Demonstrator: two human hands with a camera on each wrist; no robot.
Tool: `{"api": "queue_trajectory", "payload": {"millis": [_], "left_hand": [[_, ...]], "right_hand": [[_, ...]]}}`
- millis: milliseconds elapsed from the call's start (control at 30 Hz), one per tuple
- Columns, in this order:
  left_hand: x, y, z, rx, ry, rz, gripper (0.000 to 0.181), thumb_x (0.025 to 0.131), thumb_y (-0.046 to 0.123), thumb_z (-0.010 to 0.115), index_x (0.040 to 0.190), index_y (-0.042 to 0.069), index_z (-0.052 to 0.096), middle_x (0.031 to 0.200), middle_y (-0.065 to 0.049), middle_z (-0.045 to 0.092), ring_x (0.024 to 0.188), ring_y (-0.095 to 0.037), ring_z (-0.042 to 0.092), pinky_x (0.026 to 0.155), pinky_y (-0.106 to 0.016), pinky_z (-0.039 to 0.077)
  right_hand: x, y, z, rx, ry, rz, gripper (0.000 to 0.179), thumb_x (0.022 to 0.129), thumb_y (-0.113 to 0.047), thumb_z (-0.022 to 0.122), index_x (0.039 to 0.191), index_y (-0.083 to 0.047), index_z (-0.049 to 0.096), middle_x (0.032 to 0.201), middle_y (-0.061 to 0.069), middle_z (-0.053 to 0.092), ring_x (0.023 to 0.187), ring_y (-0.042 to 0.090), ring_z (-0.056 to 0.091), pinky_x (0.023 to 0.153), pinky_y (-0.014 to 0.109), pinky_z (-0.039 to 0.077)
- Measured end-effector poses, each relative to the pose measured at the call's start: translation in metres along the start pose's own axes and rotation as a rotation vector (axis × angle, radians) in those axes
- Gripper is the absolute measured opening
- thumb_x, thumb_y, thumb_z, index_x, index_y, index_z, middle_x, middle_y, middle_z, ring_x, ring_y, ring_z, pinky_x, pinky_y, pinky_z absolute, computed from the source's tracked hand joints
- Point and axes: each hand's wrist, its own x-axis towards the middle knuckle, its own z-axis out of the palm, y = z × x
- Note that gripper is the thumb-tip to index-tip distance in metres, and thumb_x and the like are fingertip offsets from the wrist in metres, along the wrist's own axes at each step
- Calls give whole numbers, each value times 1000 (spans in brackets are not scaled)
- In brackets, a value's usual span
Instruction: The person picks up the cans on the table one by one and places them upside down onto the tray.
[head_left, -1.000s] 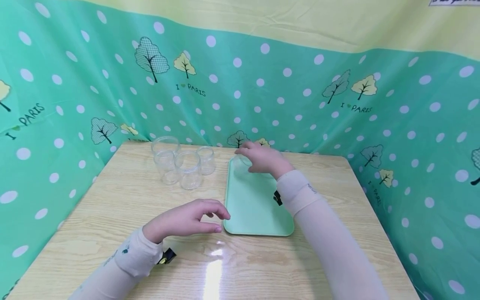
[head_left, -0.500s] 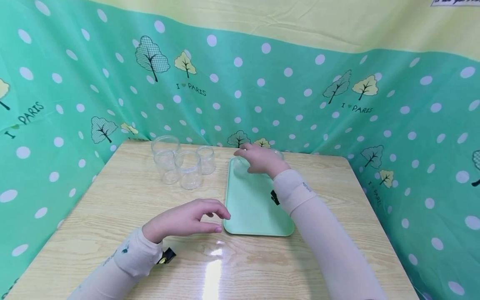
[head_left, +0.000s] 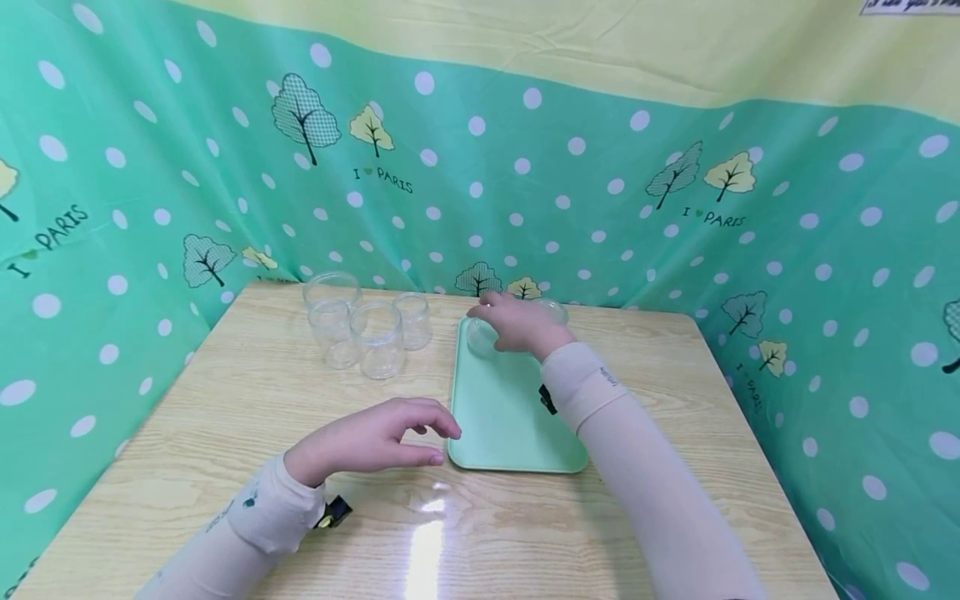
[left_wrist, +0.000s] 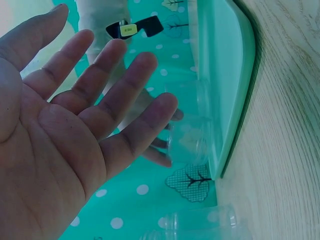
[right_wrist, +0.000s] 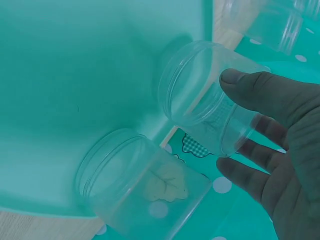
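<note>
On tray (head_left: 517,421), clear jars (right_wrist: 150,192) (one gripped)

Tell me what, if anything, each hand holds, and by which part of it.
The right hand holds a clear jar by its upper end; the left hand holds nothing.

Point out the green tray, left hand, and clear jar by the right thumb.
Green tray (head_left: 510,417), head view: bare floor.
Left hand (head_left: 367,437), head view: its middle.
Clear jar (right_wrist: 212,96), right wrist view: side wall.
</note>
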Motion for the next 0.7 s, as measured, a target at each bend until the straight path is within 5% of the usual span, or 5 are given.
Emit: {"api": "queue_trajectory", "payload": {"millis": [300,700], "left_hand": [[-1,0,0,2,1,0,22,101,35,67,123,31,65,123,14,65,114,-17,64,100,-42,53],[-1,1,0,13,-1,10,22,101,31,67,123,30,65,123,15,65,116,-9,62,103,-34,52]], "right_hand": [[3,1,3,-29,-7,-2,74,88,-7,79,151,-29,49,156,4,43,141,28,45,94,40,58],[7,1,7,-70,-7,-9,74,88,-10,80,152,-29,48,156,5,43,143,31,43,99,43,55]]}}
